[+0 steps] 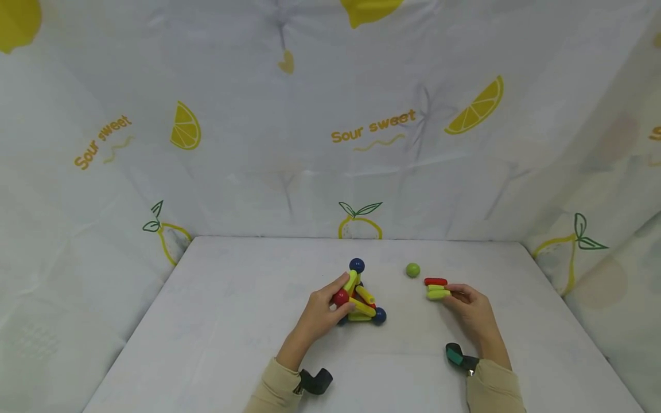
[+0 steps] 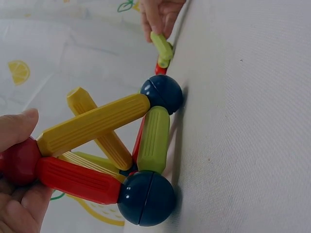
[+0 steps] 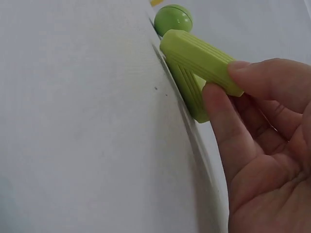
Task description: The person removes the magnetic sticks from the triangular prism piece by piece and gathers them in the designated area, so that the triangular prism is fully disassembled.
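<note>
My left hand [image 1: 316, 314] holds the red ball [image 2: 19, 162] of a frame built from rods and balls, thumb on one side and fingers on the other. A yellow rod [image 2: 95, 124] and a red rod [image 2: 80, 180] run from that ball to dark blue balls [image 2: 146, 198] low by the table. One more yellow rod [image 2: 80, 101] sticks up from the frame with a free end. To the right, my right hand [image 1: 472, 312] pinches a light green rod [image 3: 201, 60] by its end, between thumb and finger. Another light green rod [image 3: 187, 90] lies just under it.
A loose red rod [image 1: 435, 281] lies beside the green rods, and a green ball [image 1: 412, 270] sits behind them to the left. The white table [image 1: 232, 287] ends at a lemon-print curtain [image 1: 258, 137] at the back. Each wrist wears a dark camera mount [image 1: 316, 381].
</note>
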### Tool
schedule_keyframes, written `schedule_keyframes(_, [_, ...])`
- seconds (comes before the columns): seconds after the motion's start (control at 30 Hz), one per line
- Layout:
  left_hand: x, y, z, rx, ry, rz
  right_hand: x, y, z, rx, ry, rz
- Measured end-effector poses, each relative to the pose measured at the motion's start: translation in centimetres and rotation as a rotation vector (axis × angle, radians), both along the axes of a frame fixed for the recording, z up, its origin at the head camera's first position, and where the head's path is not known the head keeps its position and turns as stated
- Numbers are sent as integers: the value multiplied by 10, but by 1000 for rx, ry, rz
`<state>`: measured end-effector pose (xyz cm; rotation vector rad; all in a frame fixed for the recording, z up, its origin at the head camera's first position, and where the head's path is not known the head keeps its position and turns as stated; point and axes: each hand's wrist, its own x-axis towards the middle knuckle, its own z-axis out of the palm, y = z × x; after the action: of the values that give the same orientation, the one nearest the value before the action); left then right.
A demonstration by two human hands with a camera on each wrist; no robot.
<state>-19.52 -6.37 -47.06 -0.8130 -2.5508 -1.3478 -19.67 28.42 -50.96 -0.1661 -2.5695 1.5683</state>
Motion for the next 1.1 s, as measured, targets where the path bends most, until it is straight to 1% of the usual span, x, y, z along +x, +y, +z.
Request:
schedule_keyframes(0.13, [-2, 0, 1, -7, 2, 2, -2, 1, -2, 56, -53, -29])
schedule_keyframes(0.27, [-3, 0, 1, -13, 2, 4, -6, 3, -8, 123, -91, -84])
schedule_keyframes(0.4, [-4, 0, 2, -14, -6, 9, -10, 4, -14, 141, -88, -123])
schedule_keyframes(0.47, [-4, 0, 2, -12, -14, 11, -12, 4, -14, 151, -82, -136])
schedule_keyframes(0.67, [-6, -1, 5, -20, 9, 11, -17, 3, -12, 187, -59, -171])
schedule_keyframes(0.77, [-6, -1, 6, -16, 13, 14, -16, 1, -8, 162, -52, -179])
schedule_keyframes(0.87, [-5, -1, 4, -7, 4, 10, -12, -3, 2, 121, -25, -154])
schedule_keyframes(0.97, [-3, 0, 0, -6, 26, -5, -5, -13, 12, 66, 32, -80])
schedule_keyframes(1.1, [0, 0, -3, -5, 35, -9, -1, -34, 19, -7, 102, 84])
